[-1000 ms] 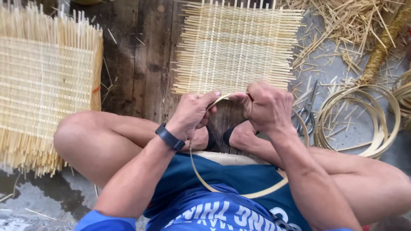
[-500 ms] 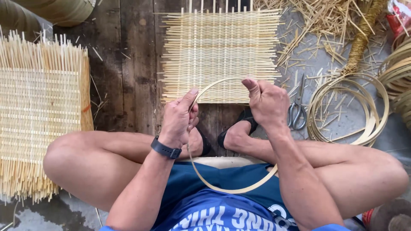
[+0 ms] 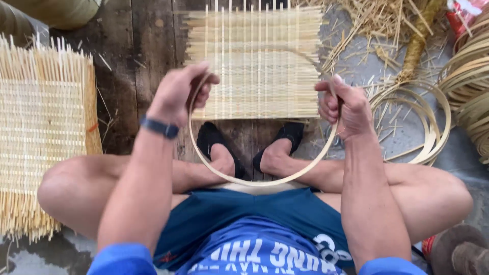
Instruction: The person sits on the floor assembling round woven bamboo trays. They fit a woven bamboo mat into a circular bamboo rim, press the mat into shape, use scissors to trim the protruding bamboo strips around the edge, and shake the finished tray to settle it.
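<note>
I sit cross-legged with a thin bamboo strip (image 3: 244,181) bent into a wide hoop over my lap. My left hand (image 3: 179,94) grips the strip's left side, a dark watch band on that wrist. My right hand (image 3: 345,107) grips its right side. The far part of the hoop is blurred above a woven bamboo mat (image 3: 254,61) that lies flat on the wooden boards just past my feet, which wear black shoes (image 3: 214,145).
A second, larger woven mat (image 3: 41,127) lies at the left. Coiled bamboo strips (image 3: 428,122) rest at the right, with more coils (image 3: 471,76) at the far right edge. Loose straw (image 3: 377,25) is scattered at the back right.
My hands have moved apart, left hand to the left and right hand to the right, and the bamboo hoop has spread much wider. The view has shifted closer to the woven mat.
</note>
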